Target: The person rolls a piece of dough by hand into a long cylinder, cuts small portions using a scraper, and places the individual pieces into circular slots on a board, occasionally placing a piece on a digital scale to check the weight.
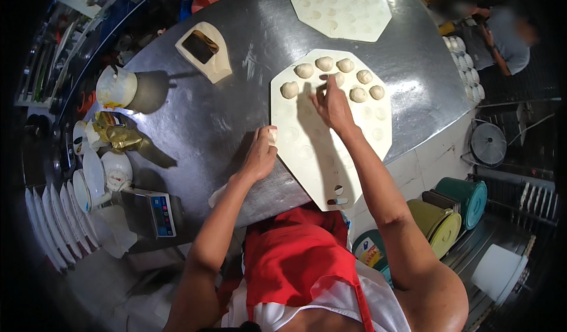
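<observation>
Left grip (261, 153) pinches dough (272, 136), right grip (335, 106) unclear; board's (300, 168) long axis points toward apron (298, 261).

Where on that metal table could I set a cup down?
Two bare patches: left of the near board, bordered by pale tray and gold bag; and right of that board, below the far board. Crowded: the table at its left edge, and around the dough balls.

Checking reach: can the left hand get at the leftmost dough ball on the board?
Probably yes: the left hand sits beside the board and nothing visible blocks its way to the leftmost dough ball, though its fingers seem to hold something pale.
</observation>
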### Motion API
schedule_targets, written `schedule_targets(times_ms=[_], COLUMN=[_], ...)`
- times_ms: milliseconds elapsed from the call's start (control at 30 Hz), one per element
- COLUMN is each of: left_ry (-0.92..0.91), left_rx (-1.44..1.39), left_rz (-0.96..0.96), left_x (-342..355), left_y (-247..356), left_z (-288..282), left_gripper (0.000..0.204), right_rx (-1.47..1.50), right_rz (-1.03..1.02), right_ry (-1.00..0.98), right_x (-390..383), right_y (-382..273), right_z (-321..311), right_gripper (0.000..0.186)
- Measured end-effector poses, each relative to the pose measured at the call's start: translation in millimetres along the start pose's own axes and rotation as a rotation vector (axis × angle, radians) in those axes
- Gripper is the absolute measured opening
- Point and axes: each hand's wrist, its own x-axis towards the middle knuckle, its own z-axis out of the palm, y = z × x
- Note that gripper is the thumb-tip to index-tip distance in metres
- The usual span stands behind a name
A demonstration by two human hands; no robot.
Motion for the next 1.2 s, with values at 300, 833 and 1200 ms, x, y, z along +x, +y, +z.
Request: schedule_targets(times_ms=[300,833,1200], left_ry=[-0.034,-0.212,-0.194], left_rx=[-0.640,0.383,0.010], left_rz=[-0.093,0.301,0.027], left_x=[-12,30,-8], left_y=[23,0,-22], left_z=[-10,-9,3], left_gripper=[0.064,0.029,0.055], right_rx=[-0.037,-0.009,-0.320], right_rz=[-0.008,-0.114,0.039], right_ry=[-0.275,-0.046,0.069], right_x=[-102,-144,-27], right_y=[-80,-192,31], right_z=[43,53,-18], right_gripper=[0.023,0.024,0.036])
